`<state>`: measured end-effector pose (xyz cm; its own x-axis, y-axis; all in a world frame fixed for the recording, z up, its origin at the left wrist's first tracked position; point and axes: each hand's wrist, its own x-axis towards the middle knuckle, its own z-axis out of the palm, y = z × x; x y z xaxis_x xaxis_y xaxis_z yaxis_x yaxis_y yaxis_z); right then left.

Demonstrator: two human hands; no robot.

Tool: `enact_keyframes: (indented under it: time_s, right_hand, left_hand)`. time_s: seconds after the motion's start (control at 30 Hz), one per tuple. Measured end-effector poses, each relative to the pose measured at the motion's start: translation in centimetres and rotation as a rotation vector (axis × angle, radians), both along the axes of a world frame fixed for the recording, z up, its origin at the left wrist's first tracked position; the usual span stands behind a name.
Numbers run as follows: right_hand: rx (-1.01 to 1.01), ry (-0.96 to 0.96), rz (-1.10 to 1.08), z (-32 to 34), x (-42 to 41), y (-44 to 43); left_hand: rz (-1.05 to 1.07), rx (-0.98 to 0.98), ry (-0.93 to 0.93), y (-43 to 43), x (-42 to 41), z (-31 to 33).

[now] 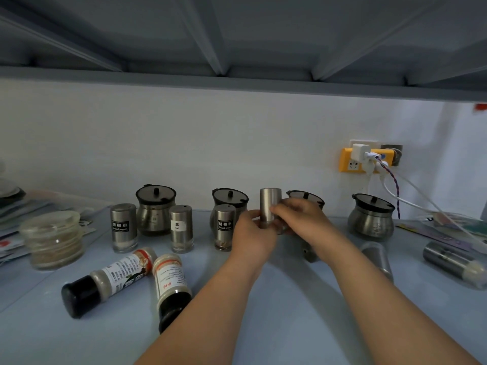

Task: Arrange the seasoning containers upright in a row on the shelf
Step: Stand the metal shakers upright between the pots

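Above the pale blue shelf (276,312), near the back wall, I hold a plain cylindrical steel shaker (269,206) upright, my left hand (253,238) and right hand (300,217) both pinching its lower half.

Silver shaker (269,206), black-capped bottles (105,283), yellow socket (350,162), pale-blue shelf (290,312)

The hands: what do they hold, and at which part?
Both the left hand and the right hand hold one steel shaker upright by its lower half.
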<state>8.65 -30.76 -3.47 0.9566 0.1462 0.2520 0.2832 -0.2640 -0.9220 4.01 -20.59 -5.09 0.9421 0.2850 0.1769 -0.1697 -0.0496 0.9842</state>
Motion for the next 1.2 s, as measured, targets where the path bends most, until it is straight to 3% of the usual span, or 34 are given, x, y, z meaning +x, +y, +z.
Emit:
enact_keyframes:
  time_s: [0.37,0.77,0.97,1.2]
  right_hand:
    - [0.046,-0.016,0.004,-0.4,-0.4,0.1]
    - [0.055,-0.065,0.039,-0.1,-1.3,0.4]
    - [0.060,-0.005,0.096,-0.1,-1.4,0.4]
    - [0.058,-0.023,-0.024,-0.6,-0.8,0.4]
  left_hand:
    - [0.024,0.122,-0.027,0.1,0.7,-0.8]
    - [0.102,0.059,-0.055,-0.2,0.5,-0.9]
    - [-0.010,-0.086,-0.024,-0.1,1.0,-0.8]
    - [0.052,0.037,-0.049,-0.1,1.0,-1.0]
